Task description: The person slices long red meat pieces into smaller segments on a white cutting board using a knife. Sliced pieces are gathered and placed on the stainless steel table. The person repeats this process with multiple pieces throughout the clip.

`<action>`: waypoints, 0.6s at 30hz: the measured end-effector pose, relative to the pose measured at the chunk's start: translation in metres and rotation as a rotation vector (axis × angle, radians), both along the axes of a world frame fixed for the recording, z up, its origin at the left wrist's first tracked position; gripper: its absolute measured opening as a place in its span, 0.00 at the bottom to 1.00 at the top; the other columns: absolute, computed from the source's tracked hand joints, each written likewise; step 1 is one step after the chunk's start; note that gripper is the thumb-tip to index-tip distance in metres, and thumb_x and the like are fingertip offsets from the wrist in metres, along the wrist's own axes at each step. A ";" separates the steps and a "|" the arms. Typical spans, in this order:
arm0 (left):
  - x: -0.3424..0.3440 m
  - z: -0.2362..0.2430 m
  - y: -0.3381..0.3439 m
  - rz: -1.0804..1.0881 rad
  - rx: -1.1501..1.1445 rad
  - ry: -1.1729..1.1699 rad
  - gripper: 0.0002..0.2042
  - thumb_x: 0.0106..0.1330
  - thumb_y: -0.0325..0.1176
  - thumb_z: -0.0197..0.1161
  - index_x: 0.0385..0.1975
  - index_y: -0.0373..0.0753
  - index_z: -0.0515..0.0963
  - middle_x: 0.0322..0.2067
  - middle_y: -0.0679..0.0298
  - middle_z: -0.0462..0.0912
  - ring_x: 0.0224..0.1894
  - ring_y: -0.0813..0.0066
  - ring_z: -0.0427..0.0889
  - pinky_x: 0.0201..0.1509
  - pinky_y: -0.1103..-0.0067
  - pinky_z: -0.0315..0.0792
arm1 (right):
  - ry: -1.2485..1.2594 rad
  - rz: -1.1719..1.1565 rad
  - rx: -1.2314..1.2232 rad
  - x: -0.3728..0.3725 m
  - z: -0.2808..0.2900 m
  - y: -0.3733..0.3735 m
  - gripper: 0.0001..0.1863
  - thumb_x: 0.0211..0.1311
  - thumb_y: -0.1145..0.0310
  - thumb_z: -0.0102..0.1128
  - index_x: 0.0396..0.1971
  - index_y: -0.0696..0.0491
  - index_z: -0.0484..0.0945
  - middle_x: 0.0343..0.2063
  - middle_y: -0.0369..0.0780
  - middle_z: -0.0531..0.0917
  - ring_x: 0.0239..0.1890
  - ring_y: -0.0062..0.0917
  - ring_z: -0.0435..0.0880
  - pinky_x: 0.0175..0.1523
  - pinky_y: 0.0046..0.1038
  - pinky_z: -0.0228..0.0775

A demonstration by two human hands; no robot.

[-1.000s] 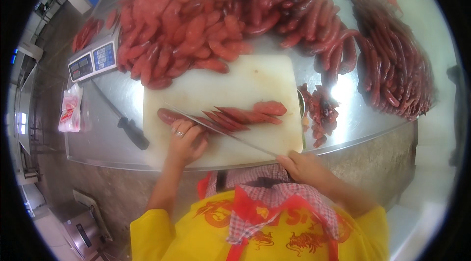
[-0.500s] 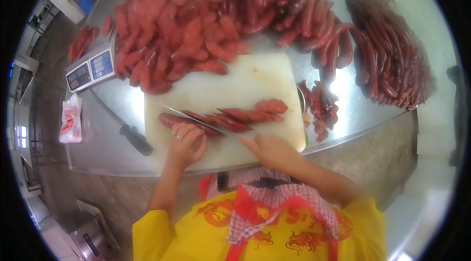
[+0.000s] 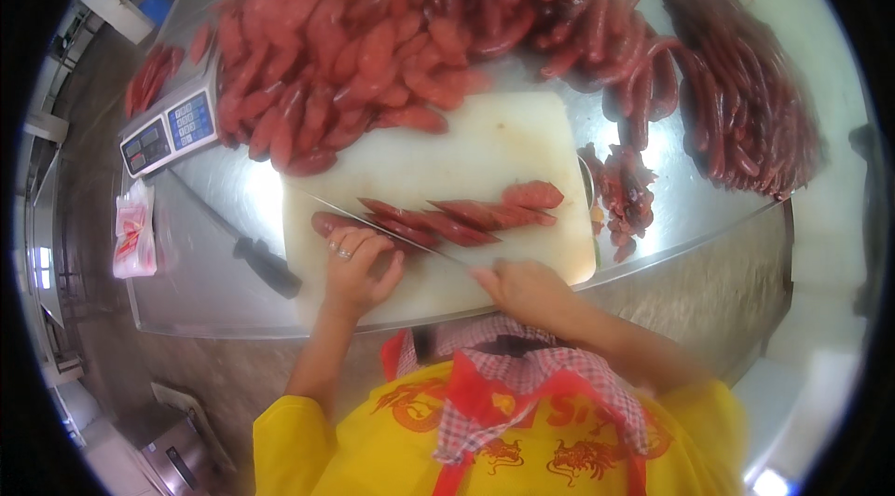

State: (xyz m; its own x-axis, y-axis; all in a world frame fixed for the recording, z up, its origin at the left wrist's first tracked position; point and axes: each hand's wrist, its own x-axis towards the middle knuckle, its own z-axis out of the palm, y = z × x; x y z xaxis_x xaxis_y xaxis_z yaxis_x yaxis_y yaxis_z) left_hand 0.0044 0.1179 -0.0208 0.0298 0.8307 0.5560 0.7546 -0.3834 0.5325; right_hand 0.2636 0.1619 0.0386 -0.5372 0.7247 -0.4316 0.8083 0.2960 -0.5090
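I saw a dark red sausage (image 3: pixel 326 221) on the left part of a white cutting board (image 3: pixel 494 146), lying under the left hand (image 3: pixel 362 268). Above it, the board's plain surface stretched up to a heap at the far edge; below, a narrower strip led to the near rim of a steel table (image 3: pixel 205 291). The sausage's visible end was rounded and smooth. Slanting slices (image 3: pixel 471 215), long and pointed, trailed from it to the right in a loose row.

I saw the left fingers curled down onto the sausage, holding it against the board. The right hand (image 3: pixel 531 289) was closed around a knife, its own fingers hiding the handle; the thin blade (image 3: pixel 392 233) crossed diagonally just beyond the left fingertips, between them and the slices.

Left of the board, a second knife with a black handle (image 3: pixel 266 266) took up some of the steel, with a digital scale (image 3: pixel 170 134) and a plastic packet (image 3: pixel 135 230) farther out. The heap of cut sausage pieces (image 3: pixel 345 58) overlapped the board's upper left corner. Whole sausages (image 3: pixel 601 34), thinner dark sausages (image 3: pixel 746 104) and small trimmings (image 3: pixel 623 198) crowded the right side.
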 end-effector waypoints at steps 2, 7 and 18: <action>-0.003 0.003 -0.001 -0.002 0.001 0.035 0.12 0.45 0.25 0.70 0.30 0.39 0.78 0.35 0.60 0.77 0.38 0.59 0.75 0.45 0.67 0.70 | 0.022 -0.041 -0.022 -0.013 -0.011 0.005 0.31 0.72 0.45 0.42 0.27 0.60 0.78 0.24 0.55 0.81 0.31 0.53 0.81 0.39 0.47 0.73; -0.014 0.004 -0.003 0.035 0.023 0.080 0.13 0.45 0.25 0.70 0.31 0.39 0.78 0.36 0.60 0.77 0.41 0.58 0.75 0.46 0.66 0.70 | -0.004 -0.065 -0.017 0.027 0.026 -0.020 0.31 0.71 0.43 0.42 0.31 0.59 0.78 0.25 0.54 0.82 0.31 0.53 0.81 0.37 0.46 0.74; -0.018 -0.012 -0.010 0.028 -0.010 0.009 0.15 0.46 0.27 0.72 0.34 0.39 0.77 0.37 0.58 0.77 0.43 0.56 0.74 0.48 0.66 0.70 | -0.034 -0.044 0.001 -0.009 0.002 -0.015 0.33 0.70 0.41 0.43 0.25 0.59 0.79 0.22 0.54 0.81 0.28 0.55 0.81 0.35 0.47 0.74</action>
State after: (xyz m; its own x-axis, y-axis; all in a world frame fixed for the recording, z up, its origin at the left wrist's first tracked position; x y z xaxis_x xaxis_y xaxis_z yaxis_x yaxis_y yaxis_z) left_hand -0.0137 0.1076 -0.0326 0.0112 0.8369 0.5473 0.7696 -0.3567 0.5296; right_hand 0.2547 0.1471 0.0403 -0.4902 0.7477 -0.4480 0.8371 0.2606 -0.4810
